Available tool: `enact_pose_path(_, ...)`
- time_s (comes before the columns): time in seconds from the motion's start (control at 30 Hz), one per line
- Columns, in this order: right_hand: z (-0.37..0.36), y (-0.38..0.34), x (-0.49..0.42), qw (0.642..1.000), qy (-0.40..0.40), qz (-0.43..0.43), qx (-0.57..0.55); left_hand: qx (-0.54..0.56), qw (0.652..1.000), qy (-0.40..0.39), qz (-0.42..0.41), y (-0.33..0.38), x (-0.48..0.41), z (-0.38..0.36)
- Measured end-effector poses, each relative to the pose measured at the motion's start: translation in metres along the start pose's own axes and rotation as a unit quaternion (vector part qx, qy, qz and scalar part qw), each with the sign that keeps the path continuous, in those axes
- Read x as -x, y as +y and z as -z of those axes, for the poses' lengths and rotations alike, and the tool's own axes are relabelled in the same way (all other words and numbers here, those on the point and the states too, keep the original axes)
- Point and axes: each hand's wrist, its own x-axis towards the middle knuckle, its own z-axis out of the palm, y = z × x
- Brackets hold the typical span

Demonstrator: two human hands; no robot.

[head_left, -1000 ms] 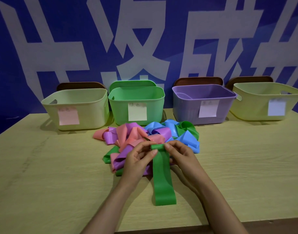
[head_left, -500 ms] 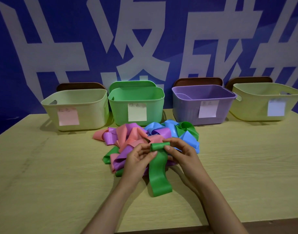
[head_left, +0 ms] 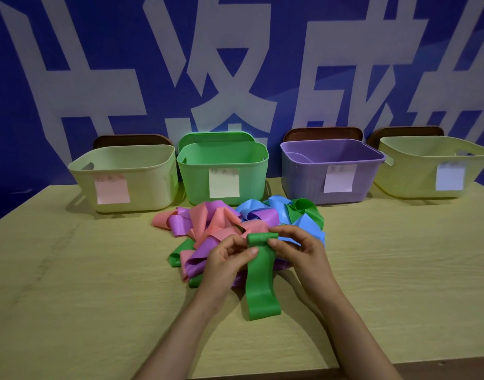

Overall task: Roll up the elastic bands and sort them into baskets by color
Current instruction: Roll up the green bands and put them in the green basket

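Just near the pile, left hand point(head_left: 229, 259) and right hand point(head_left: 295, 250) pinch the green band point(head_left: 260, 278); rolling tightly with edges aligned should prevent telescoping.

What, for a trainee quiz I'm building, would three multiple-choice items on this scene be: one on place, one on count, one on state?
1. Where does the green basket stand in the row?
A. Second from the left
B. Far right
C. Far left
2. How many baskets stand on the table?
A. Three
B. Four
C. Five
3. How is the green band in the hands?
A. Fully rolled
B. Rolled at the top, tail loose
C. Lying flat, untouched

Answers: 1 A, only a pale yellow basket stands to its left; 2 B, four stand side by side; 3 B, the left hand and right hand pinch the roll while the tail hangs down.
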Motion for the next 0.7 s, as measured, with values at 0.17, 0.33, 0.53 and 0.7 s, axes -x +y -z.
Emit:
enact_pose_path(0.17,0.0001,-0.0002,-0.0006,1.000,-0.015,0.003,0.011,0.027,1.000,-0.012,0.007,0.0010,-0.0003,0.0015)
enact_pose_path(0.33,0.0005,0.0018,-0.0011,0.999,-0.013,0.008,0.029,0.041,0.999,0.003,0.004,0.0006,0.0000,-0.0012)
enact_pose_path(0.53,0.0013,0.0022,0.0010,0.999,-0.035,-0.021,0.011,0.012,0.999,0.023,-0.025,-0.0007,-0.0013,0.0002)
enact_pose_path(0.7,0.0010,0.0062,-0.0020,0.999,-0.014,-0.040,0.010,-0.010,0.999,0.004,-0.049,0.0025,0.0021,0.0003)
